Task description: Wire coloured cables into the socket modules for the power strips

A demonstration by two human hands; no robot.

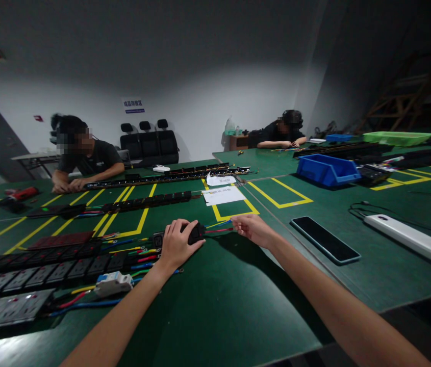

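Observation:
My left hand is closed over a black socket module, fingers on top and thumb along its near side. Red, blue and yellow wires run from the module's right end. At the ends of these wires, my right hand is closed in a pinch. Left of my hands lie several socket strips in rows, with coloured wires at their right ends. A white circuit breaker with thick wires sits below my left hand, near the closest grey socket strip.
On the green table, a phone and a white power bank lie to the right. A blue bin stands beyond them. White paper sheets lie ahead. Two people work across the table.

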